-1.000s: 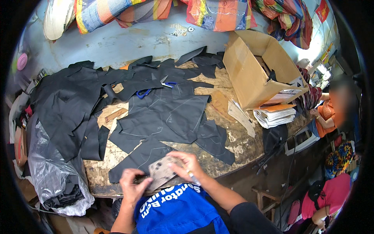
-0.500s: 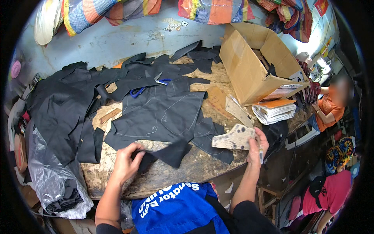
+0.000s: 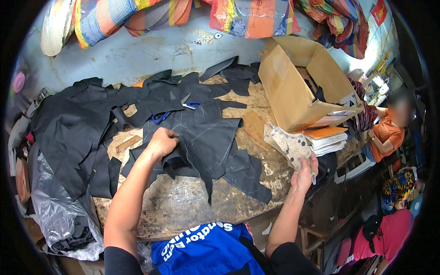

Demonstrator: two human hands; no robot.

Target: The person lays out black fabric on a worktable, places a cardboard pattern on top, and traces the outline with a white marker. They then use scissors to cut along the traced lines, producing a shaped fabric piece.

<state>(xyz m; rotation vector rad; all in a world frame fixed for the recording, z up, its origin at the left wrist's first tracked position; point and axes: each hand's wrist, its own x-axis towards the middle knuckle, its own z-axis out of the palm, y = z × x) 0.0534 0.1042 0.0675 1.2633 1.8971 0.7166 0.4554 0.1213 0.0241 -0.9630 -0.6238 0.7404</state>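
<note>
My left hand [image 3: 163,142] is closed in a pinch on a piece of black material [image 3: 184,161], whose near part is lifted and folded. Some of my fingertips are hidden. In my right hand [image 3: 304,173] is a beige, dark-spotted pattern template [image 3: 293,145], tilted up off the table. A slim pen-like tool [image 3: 313,178] sticks out beside those fingers. Black sheets [image 3: 214,144] with pale drawn outlines lie under and around my left hand. Beyond it, blue-handled scissors [image 3: 159,118] rest on the black material with their blades apart.
An open cardboard box [image 3: 286,87] stands at the back right of the worn wooden table [image 3: 183,201]. Stacked white papers [image 3: 327,143] and a brown template [image 3: 254,128] lie near it. Clear plastic [image 3: 50,197] hangs at the left. Other people [image 3: 389,133] are at the right.
My left hand has moved away from me onto the marked black material and lifts part of it. My right hand has tilted the template and brought it closer to the papers.
</note>
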